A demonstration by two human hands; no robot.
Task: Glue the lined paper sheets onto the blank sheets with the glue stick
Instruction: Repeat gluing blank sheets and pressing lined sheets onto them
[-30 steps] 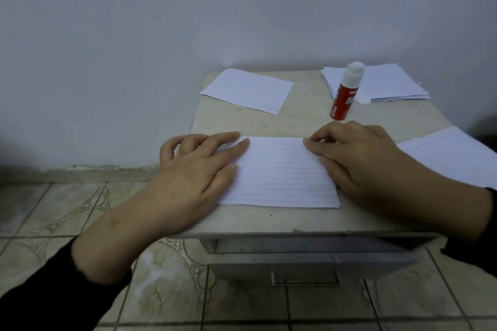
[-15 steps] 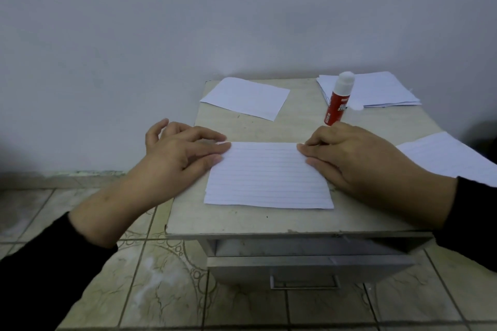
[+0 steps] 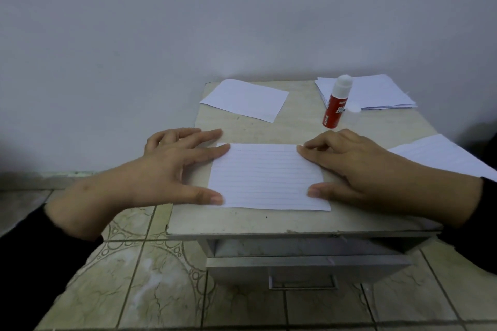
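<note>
A lined sheet (image 3: 266, 177) lies flat in the middle of the small table (image 3: 295, 220). My left hand (image 3: 172, 166) rests at its left edge, fingers spread, with forefinger and thumb tips touching the paper. My right hand (image 3: 357, 166) lies on its right edge, fingertips and thumb pressing it down. A red glue stick (image 3: 336, 105) stands upright behind the sheet, its white cap (image 3: 354, 108) lying beside it. A blank sheet (image 3: 244, 99) lies at the back left. A stack of sheets (image 3: 376, 94) sits at the back right. Another lined sheet (image 3: 443, 156) lies at the right edge.
The table stands against a plain wall (image 3: 242, 21). Below the top, a drawer (image 3: 304, 266) with a handle sticks out a little. Tiled floor (image 3: 150, 277) spreads to the left and in front.
My left hand slid off the sheet to its left edge and spread its thumb toward the near corner. My right thumb came out onto the paper. The view shifted slightly.
</note>
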